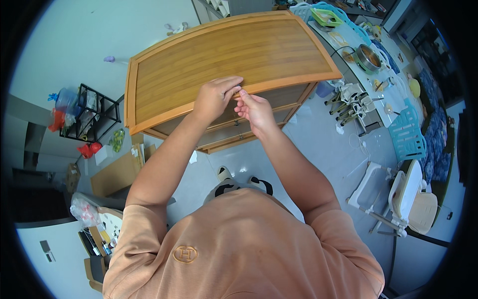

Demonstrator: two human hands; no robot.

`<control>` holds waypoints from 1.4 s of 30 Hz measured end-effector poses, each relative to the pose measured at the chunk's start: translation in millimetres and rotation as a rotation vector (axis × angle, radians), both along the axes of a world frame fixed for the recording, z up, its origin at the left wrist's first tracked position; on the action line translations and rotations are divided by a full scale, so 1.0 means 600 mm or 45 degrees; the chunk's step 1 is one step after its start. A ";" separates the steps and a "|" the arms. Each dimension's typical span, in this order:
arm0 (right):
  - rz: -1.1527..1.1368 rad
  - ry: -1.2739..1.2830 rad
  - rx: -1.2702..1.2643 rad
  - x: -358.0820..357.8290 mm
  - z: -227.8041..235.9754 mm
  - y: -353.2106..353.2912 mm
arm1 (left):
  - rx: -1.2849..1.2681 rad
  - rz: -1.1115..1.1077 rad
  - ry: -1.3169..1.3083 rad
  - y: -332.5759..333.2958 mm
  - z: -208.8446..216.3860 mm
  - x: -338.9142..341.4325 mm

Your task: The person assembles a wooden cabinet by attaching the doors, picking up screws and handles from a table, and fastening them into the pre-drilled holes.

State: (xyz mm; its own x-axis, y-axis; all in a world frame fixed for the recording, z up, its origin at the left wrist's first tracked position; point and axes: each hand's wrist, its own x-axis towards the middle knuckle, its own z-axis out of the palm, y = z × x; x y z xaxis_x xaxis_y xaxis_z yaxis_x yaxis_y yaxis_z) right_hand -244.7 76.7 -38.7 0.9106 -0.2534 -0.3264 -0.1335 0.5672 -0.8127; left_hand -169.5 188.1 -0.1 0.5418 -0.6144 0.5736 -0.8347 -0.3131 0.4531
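Both my hands meet at the front edge of a wooden cabinet (pixel 224 52) with a light brown panelled top. My left hand (pixel 214 98) is bent over this edge, its fingers pressed together and its thumb side turned to the other hand. Close against its fingertips, my right hand (pixel 256 111) is closed in a pinch, thumb and forefinger up and the other fingers curled. Anything between the fingertips is too small to make out. Below the hands, the cabinet's front shows drawers with small dark knobs, partly hidden by my forearms.
At right stands a long white table (pixel 356 70) with a steel pot (pixel 368 59) and a green basket (pixel 326 18). Folded stools (pixel 351 102), a teal plastic panel (pixel 407 132) and a white high chair (pixel 403 197) are nearby. Left are a black rack (pixel 91 117) and cardboard (pixel 117 174).
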 end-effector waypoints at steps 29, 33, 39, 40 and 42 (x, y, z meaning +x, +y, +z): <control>-0.018 -0.006 -0.013 0.004 -0.005 0.001 | 0.684 -0.231 -0.027 0.009 0.090 0.037; -0.009 -0.012 -0.039 0.005 -0.010 0.000 | 0.738 -0.176 -0.028 0.001 0.090 0.035; -0.052 0.001 -0.046 0.006 -0.017 -0.002 | 0.833 -0.009 0.043 -0.007 0.094 0.020; -0.048 -0.011 -0.036 0.006 -0.017 -0.001 | 0.755 -0.083 0.056 -0.003 0.093 0.021; -0.044 -0.025 -0.027 0.005 -0.016 0.000 | 0.667 -0.241 0.063 0.005 0.094 0.026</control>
